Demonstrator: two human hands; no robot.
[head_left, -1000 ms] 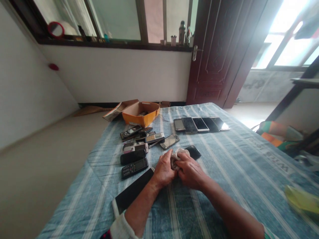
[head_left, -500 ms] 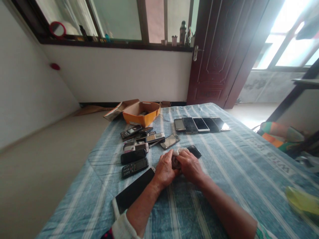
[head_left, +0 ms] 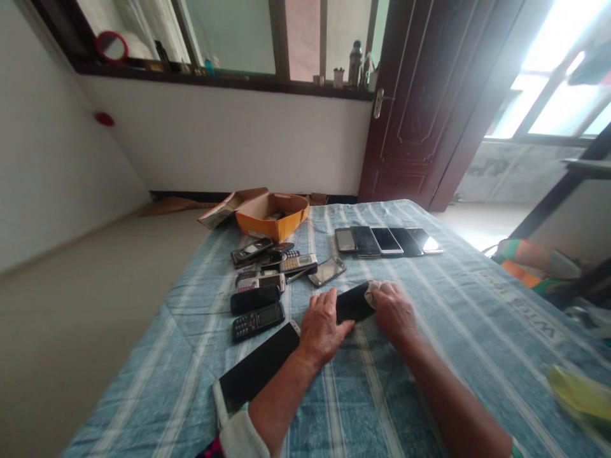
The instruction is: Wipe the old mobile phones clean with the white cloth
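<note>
One black smartphone [head_left: 354,303] lay flat between our hands near the middle of the bed [head_left: 477,318], on its blue striped cover. Our left hand [head_left: 322,326] rested on the phone's near-left end, fingers loosely curled over it and pinning it down rather than gripping it. Our right hand [head_left: 395,310] was closed around a small pale cloth [head_left: 372,290], bunched against the phone's far-right end, so we judged the wiping of this handset to be under way and not finished.

Five smartphones [head_left: 387,240] stood side by side in a neat row toward the far edge of the bed, screens up; we took these as the ones already dealt with. Left of our hands, a loose heap of older keypad phones [head_left: 267,270] lay unsorted, some overlapping, with one grey touchscreen phone [head_left: 327,271] just beside the heap. We read that pile as the work left, and it looked larger than the finished row.

A large dark tablet [head_left: 258,367] lay near the bed's left edge, partly under our left forearm. An open orange cardboard box [head_left: 272,216] sat at the far left corner, its lid [head_left: 231,207] flapped out beside it; something lay inside, too small for us to tell. A yellow-green object [head_left: 580,391] was blurred at the right edge.
</note>
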